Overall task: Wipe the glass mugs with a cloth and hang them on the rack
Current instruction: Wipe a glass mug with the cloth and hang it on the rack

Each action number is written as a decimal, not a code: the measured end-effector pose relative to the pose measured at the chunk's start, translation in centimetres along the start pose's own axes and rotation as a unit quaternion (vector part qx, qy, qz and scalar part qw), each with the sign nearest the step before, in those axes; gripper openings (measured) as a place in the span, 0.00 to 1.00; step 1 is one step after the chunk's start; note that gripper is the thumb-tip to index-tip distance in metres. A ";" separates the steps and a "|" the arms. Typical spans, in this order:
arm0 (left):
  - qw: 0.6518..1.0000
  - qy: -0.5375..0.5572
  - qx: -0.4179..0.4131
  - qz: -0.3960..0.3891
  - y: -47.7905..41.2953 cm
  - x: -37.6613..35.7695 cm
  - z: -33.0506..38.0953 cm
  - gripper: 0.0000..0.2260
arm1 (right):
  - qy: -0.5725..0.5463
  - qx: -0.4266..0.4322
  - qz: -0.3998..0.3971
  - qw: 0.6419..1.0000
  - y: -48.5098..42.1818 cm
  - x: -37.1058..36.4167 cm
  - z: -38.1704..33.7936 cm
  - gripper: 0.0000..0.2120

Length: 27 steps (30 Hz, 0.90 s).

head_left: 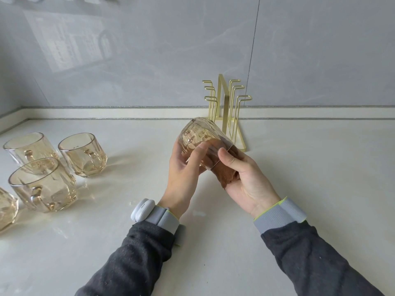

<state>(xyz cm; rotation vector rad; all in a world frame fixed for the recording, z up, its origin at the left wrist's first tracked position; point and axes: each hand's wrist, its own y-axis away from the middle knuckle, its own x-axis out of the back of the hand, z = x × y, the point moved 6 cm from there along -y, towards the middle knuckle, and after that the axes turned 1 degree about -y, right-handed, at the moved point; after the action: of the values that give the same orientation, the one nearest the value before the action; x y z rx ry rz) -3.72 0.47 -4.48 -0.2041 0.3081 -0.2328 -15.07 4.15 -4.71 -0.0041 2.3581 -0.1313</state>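
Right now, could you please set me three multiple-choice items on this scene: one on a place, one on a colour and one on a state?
1. Where does the rack stand?
A. at the back, by the wall
B. at the left edge
C. at the near edge

2. What colour is the cloth?
A. white
B. brown
C. blue

3. How is the rack loaded?
A. bare
B. one glass hangs on it
C. full

Answers:
1 A: it stands by the wall, behind the mug being held.
2 B: the cloth that the right hand pushes into the mug is brown.
3 A: nothing hangs on any hook.
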 end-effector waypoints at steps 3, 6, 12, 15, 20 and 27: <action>1.000 0.000 0.000 -0.004 -0.1 0.0 -0.1 0.21 | 0.007 -0.003 -0.010 1.000 0.1 -0.1 0.0 0.23; 1.000 -0.001 0.009 -0.014 0.0 0.0 -0.3 0.20 | 0.020 -0.003 -0.026 0.999 0.2 -0.3 -0.1 0.24; 0.998 -0.017 0.017 -0.051 0.1 -0.3 -0.7 0.28 | 0.014 0.011 -0.098 0.995 0.6 -1.3 -0.6 0.21; 0.997 -0.020 0.020 -0.067 0.2 -0.5 -0.8 0.29 | -0.002 0.012 -0.136 0.991 0.9 -1.8 -0.7 0.23; 0.996 -0.023 0.027 -0.076 0.2 -0.7 -1.2 0.28 | -0.015 0.007 -0.152 0.988 0.8 -2.0 -0.7 0.26; 0.997 -0.018 0.030 -0.067 0.2 -0.7 -0.9 0.23 | -0.013 0.019 -0.164 0.986 0.7 -2.0 -0.6 0.23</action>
<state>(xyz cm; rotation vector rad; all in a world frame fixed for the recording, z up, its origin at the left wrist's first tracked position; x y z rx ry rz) -4.57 0.71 -5.17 -0.1689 0.2517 -0.3694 -14.03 5.01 -2.94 -0.3750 2.3112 -0.3342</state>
